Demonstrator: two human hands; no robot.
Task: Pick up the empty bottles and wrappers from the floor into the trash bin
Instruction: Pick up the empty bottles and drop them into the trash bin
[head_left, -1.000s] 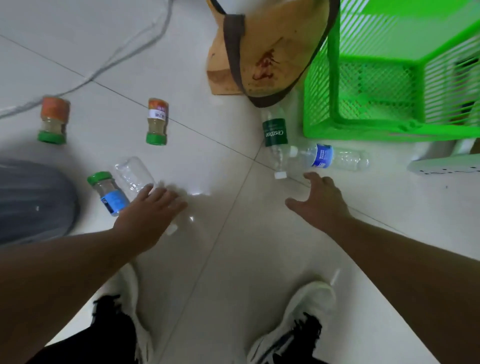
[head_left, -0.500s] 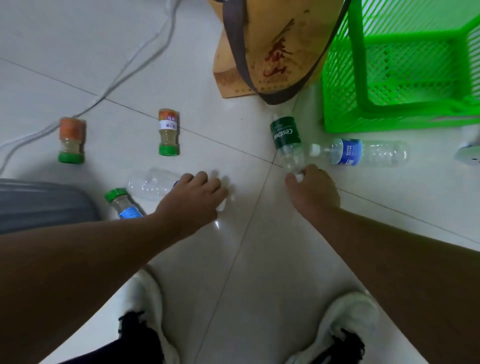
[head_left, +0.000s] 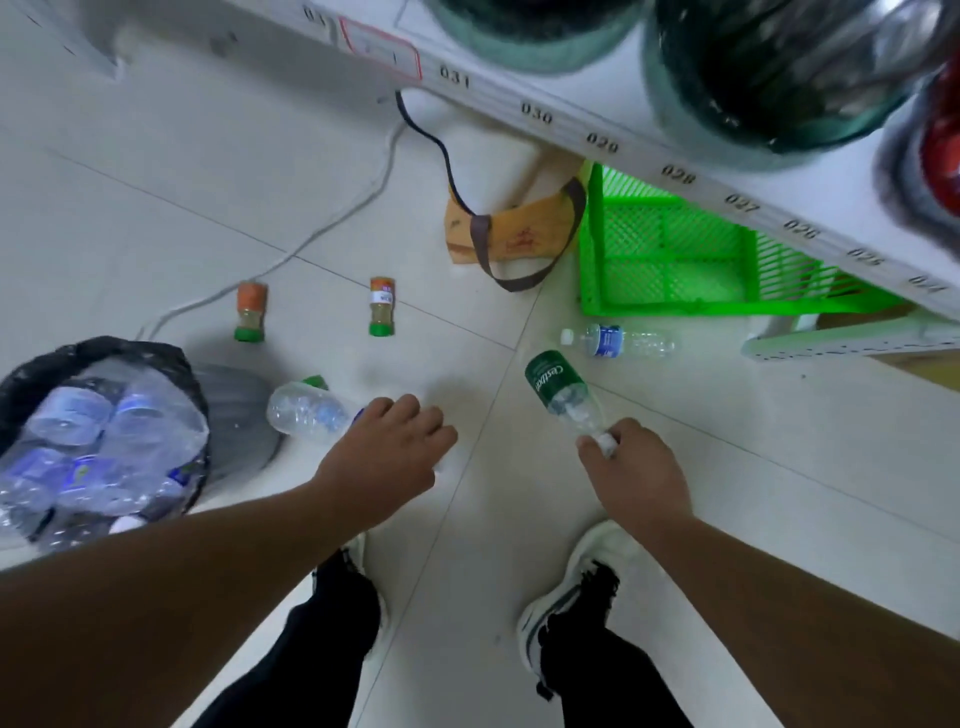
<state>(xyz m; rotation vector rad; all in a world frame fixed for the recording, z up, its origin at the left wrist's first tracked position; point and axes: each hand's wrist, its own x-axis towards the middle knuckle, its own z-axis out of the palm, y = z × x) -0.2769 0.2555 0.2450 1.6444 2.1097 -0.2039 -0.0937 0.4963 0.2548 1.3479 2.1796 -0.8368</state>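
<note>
On my far left I see the trash bin (head_left: 98, 358), lined with a black bag and already holding a heap of clear plastic bottles with blue labels. Just beyond it a white cable (head_left: 291, 254) trails across the tiled floor (head_left: 156, 218). Two spice jars with green caps lie on the tiles well apart from each other: the orange-topped jar (head_left: 250, 312) nearer the bin and the labelled jar (head_left: 382, 306) further right.

My left hand (head_left: 387, 457) is curled around the neck end of a clear bottle (head_left: 306, 413), which sticks out to the left toward the bin; a bit of green cap (head_left: 315, 382) shows just behind that bottle, though I cannot tell what it belongs to. Below, my two white shoes and dark trouser legs stand on the tiles.

My right hand (head_left: 636, 478) pinches the white-capped neck of a green-labelled bottle (head_left: 558, 387), its base tilted up and away to the left. Past it, a blue-labelled bottle (head_left: 618, 341) lies on its side on the floor, close to the front of a green plastic crate (head_left: 675, 260). A tan tote bag (head_left: 514, 234) with brown straps leans just left of the crate. A white tabletop edge (head_left: 597, 130) printed with numbers runs across the upper right, carrying dark round vessels that are too blurred to name.
</note>
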